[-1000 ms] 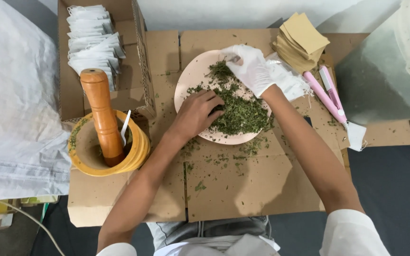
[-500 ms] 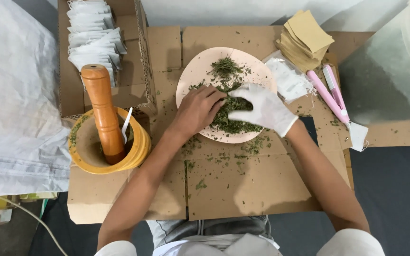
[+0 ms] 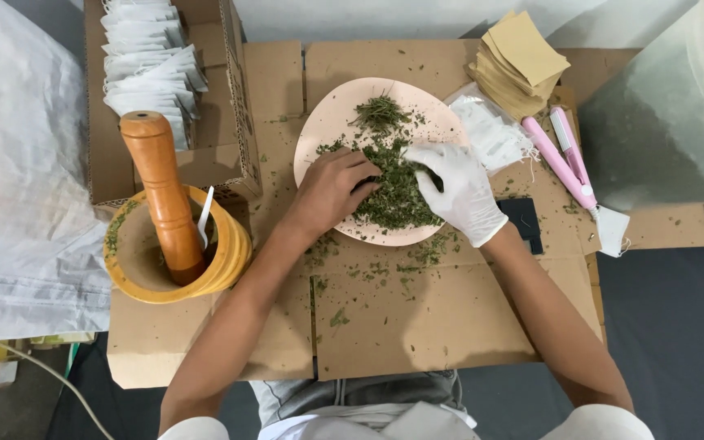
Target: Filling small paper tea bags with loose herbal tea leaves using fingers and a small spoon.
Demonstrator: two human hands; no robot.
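On plate (image 3: 332,122) — hands in herbs (image 3: 397,200)

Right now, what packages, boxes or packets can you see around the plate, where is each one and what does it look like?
Cardboard box: upper left, brown, open-topped.
White sachets: inside that box, flat, stacked in a row.
Tan paper packets: upper right of the pink plate, square, stacked.
White mesh bags: at the plate's right edge, by the gloved right hand.

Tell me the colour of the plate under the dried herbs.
Pale pink plate, seen in the head view, the only view; green dried herbs lie on it.
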